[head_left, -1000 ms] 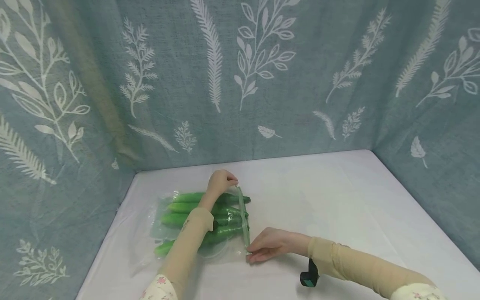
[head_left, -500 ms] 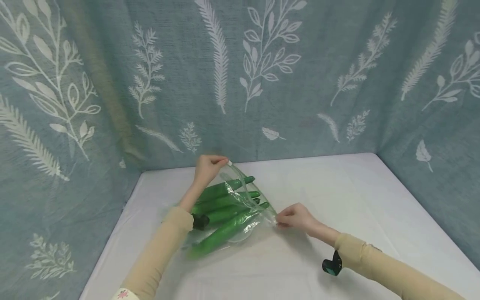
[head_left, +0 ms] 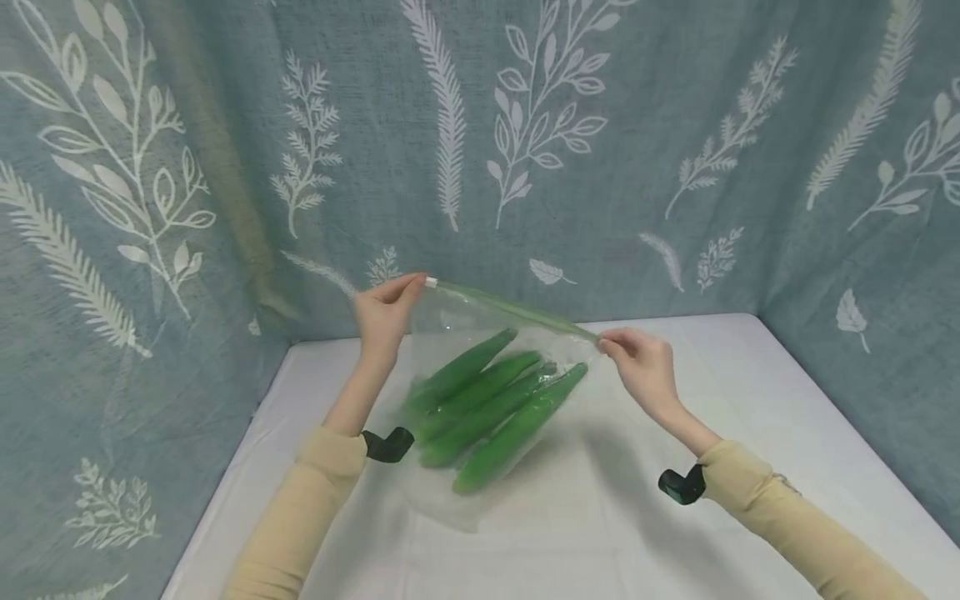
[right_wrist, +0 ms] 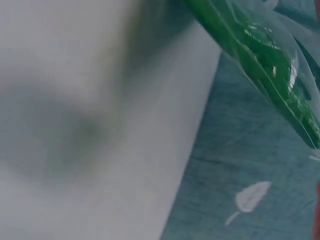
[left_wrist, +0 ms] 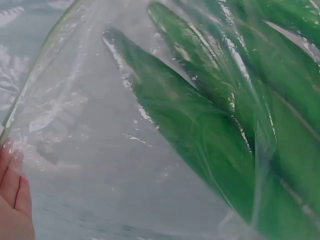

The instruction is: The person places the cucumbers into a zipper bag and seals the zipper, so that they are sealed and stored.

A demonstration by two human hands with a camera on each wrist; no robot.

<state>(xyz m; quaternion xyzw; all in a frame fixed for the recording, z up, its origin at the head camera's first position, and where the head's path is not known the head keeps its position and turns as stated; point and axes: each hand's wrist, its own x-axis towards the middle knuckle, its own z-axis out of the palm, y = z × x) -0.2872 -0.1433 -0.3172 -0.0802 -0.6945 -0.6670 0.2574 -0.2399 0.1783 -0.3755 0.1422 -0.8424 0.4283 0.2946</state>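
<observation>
A clear plastic zip bag [head_left: 442,321] hangs tilted between my two hands, its green zip strip [head_left: 517,309] stretched along the top. Inside lie several long green cucumbers [head_left: 480,425], side by side and slanting up to the right. My left hand [head_left: 382,321] pinches the upper left corner, beside a small white slider [head_left: 431,282]. With thumb and fingers my right hand [head_left: 645,367] pinches the right corner, which sits lower. In the left wrist view, cucumbers [left_wrist: 200,135] fill the right side behind shiny film. The right wrist view catches one cucumber [right_wrist: 270,75] in the film.
Beneath the bag is a white-covered table [head_left: 720,400], with shadows falling on it. Blue-green curtains [head_left: 660,125] with white leaf prints enclose the back and sides. A black wrist camera [head_left: 388,445] sits on the left wrist, another black camera [head_left: 681,485] on the right.
Both hands have lifted the bag from the table, the left rising slightly leftward, the right moving up and right. The zip strip turned from upright to slanting, and the cucumbers tilted.
</observation>
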